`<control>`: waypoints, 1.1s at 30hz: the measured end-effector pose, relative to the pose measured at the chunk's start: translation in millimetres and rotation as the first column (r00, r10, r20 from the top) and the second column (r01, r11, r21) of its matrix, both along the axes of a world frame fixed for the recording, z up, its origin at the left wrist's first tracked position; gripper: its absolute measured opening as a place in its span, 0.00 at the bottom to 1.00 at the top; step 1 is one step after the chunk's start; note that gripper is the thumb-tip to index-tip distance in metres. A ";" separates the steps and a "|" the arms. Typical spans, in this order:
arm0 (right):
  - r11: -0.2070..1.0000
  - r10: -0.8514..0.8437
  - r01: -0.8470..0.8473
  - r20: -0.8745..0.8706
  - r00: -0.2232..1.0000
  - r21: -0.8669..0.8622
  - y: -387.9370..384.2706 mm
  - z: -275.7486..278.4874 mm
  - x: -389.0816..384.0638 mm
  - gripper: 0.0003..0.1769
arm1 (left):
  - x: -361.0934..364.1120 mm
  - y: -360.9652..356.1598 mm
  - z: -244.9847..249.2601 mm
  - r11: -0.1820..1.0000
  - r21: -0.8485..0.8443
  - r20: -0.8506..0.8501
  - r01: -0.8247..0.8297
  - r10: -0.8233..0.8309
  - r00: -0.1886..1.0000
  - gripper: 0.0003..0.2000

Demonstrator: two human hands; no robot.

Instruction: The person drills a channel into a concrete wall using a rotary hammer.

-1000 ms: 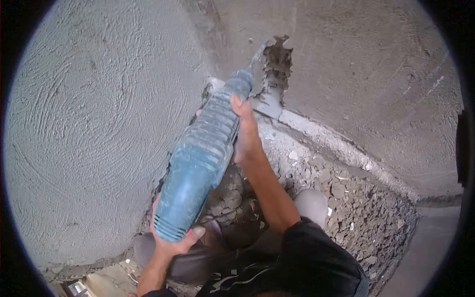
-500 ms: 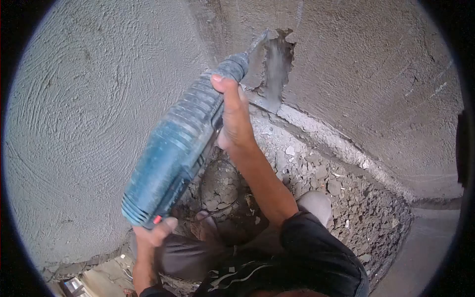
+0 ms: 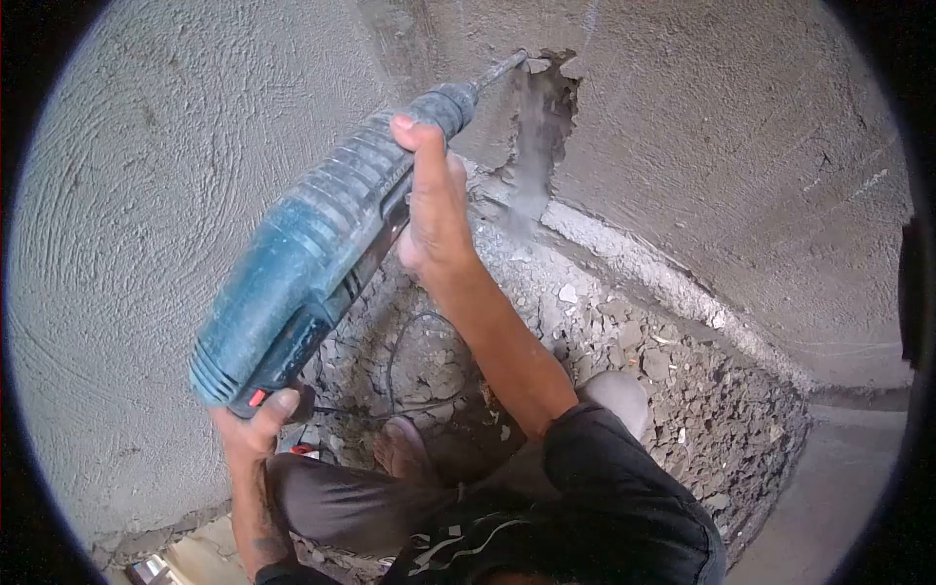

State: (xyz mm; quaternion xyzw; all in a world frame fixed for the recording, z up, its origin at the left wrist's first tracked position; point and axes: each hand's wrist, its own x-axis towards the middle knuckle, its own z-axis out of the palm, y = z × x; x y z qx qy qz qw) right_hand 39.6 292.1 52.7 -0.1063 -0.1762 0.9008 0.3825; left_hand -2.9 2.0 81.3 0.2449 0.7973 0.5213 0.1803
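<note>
A dusty blue-green demolition hammer [image 3: 268, 263] lies slanted across the view, its front end up and to the right. My left hand [image 3: 255, 424] is wrapped round its rear handle, with the thumb near a small red switch. At the ribbed front barrel, my right hand [image 3: 434, 200] grips from the side with its thumb on top. The steel chisel bit [image 3: 502, 68] reaches the upper left edge of a broken-out slot [image 3: 561, 102] in the plastered wall [image 3: 702, 146]. Pale dust blurs the slot's lower part, and the bit's very tip is hard to make out.
Broken rubble [image 3: 731, 439] covers the floor between the walls. A rough pale ledge [image 3: 643, 253] runs along the wall's foot. Swirl-textured plaster [image 3: 127, 244] rises on the left. A dark cable [image 3: 393, 366] curls over the debris near my sandalled foot [image 3: 405, 448].
The hammer and both hands have shifted left and slightly up. Its bit has moved to a higher point on the slot's edge. More dust falls below it, and the cable shows more.
</note>
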 end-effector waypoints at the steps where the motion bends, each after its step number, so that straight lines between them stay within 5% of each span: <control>1: 1.000 0.004 -0.004 0.000 1.000 0.003 2.4 0.1 -0.9 0.23 | 3.4 4.3 2.9 0.999 -0.006 0.016 0.041 -0.041 0.999 0.35; 12: 0.997 -0.063 0.060 0.071 0.996 0.041 16.6 3.4 -27.9 0.30 | -48.8 34.7 42.5 0.987 -0.003 -0.154 0.161 -0.159 0.975 0.34; 19: 0.995 -0.095 0.098 -0.107 0.990 0.023 13.9 33.6 -47.2 0.27 | -64.5 58.3 116.9 0.937 -0.116 -0.098 0.330 -0.342 0.935 0.29; 22: 0.998 0.016 -0.018 0.025 1.000 0.058 -0.5 22.7 -15.8 0.25 | -41.7 41.2 81.9 0.888 0.065 -0.367 0.456 -0.403 0.838 0.32; 24: 0.998 0.061 -0.062 0.075 0.995 0.015 -9.4 -0.5 10.1 0.23 | -4.1 27.4 58.2 0.929 -0.037 -0.220 0.368 -0.367 0.904 0.36; 27: 0.998 0.062 -0.061 0.152 0.986 -0.011 -33.4 -28.5 52.1 0.22 | 24.8 7.9 20.5 0.911 -0.089 -0.243 0.402 -0.411 0.879 0.39; 29: 0.995 0.102 -0.096 0.206 0.973 -0.036 -39.8 -60.7 68.3 0.19 | 37.2 -5.7 1.1 0.896 -0.175 0.017 0.408 -0.412 0.911 0.44; 32: 0.994 0.107 -0.098 0.267 0.958 -0.046 -47.9 -81.1 85.5 0.19 | 49.1 -23.5 -37.6 0.912 -0.135 -0.138 0.388 -0.405 0.904 0.44; 33: 0.991 0.136 -0.135 0.285 0.949 -0.023 -50.9 -78.0 93.3 0.27 | 54.8 -22.9 -32.0 0.915 -0.162 -0.053 0.368 -0.381 0.923 0.42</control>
